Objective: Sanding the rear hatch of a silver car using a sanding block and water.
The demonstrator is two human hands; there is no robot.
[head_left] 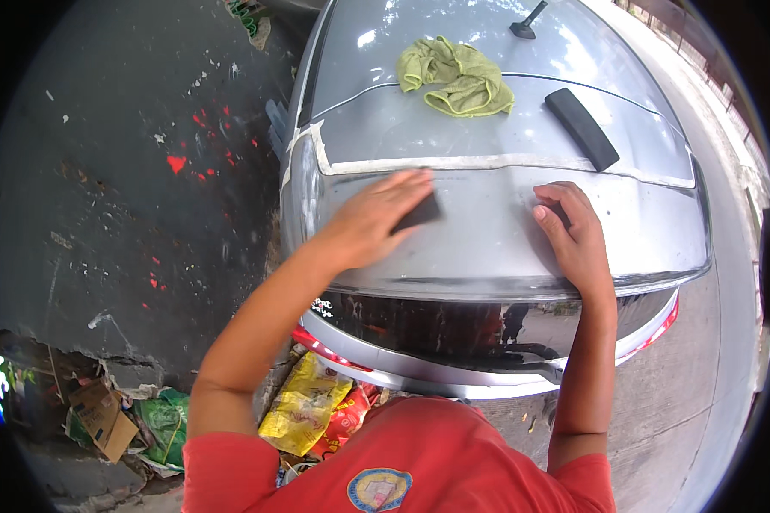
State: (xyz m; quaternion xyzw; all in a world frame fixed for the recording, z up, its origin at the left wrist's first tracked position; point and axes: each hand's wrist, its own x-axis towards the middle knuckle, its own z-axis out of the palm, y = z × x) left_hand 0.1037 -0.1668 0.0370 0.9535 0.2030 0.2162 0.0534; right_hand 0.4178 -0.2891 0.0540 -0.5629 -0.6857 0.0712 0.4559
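Observation:
A dark piece of sandpaper (425, 213) lies between the thumb and fingers of my left hand (372, 218), which presses it against the bare grey rear strip of the car roof (479, 222). My right hand (575, 224) rests on the same strip farther right, its fingers curled. A dark patch shows under those fingers, and I cannot tell whether it is a held piece or shadow. White masking tape (453, 164) runs across the roof just beyond both hands. Farther forward lie a crumpled yellow-green cloth (455, 79) and a long black block (582, 128).
A short black antenna (529, 21) stands up from the roof. Below the roof edge is the dark rear window (428, 325) with its wiper. A dark paint-spotted wall (145, 171) rises at the left. Yellow and red sacks (304, 406) lie near my body; concrete pavement (659, 410) stretches along the right.

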